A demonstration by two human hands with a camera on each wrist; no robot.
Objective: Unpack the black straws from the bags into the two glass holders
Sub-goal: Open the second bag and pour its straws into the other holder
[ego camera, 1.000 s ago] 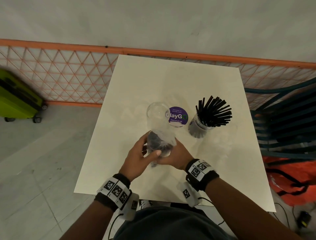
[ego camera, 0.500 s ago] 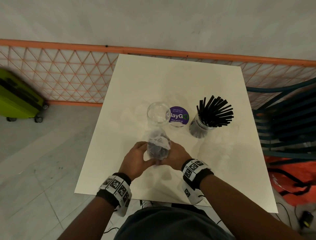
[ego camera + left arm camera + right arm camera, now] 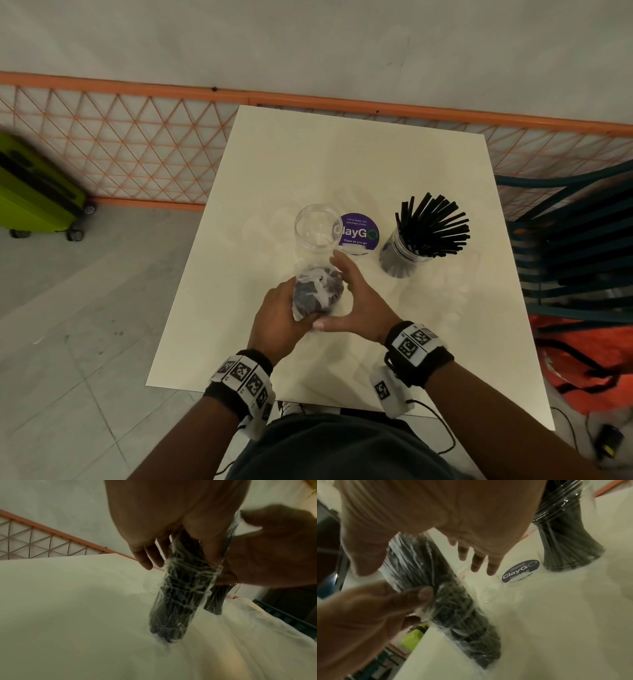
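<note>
A clear plastic bag of black straws [image 3: 317, 291] stands upright on the white table [image 3: 359, 161], its lower end on the tabletop [image 3: 169, 631]. My left hand [image 3: 275, 317] grips the bag from the left, its thumb [image 3: 424, 593] pressed into the film. My right hand [image 3: 356, 298] lies against the bag's right side with straight fingers [image 3: 479, 563] that reach toward the empty glass holder [image 3: 317, 228]. The second glass holder [image 3: 407, 255], further right, is full of black straws [image 3: 435, 229].
A purple round sticker [image 3: 358, 231] lies on the table between the two holders. An orange mesh fence [image 3: 137, 147] runs behind the table. A green suitcase [image 3: 34, 192] stands on the floor at left; a dark chair [image 3: 575, 246] and an orange bag [image 3: 589, 353] are at right.
The bag has come down from a raised hold and now stands on the table. My right hand's fingers have straightened out from around it. My left hand keeps its grip.
</note>
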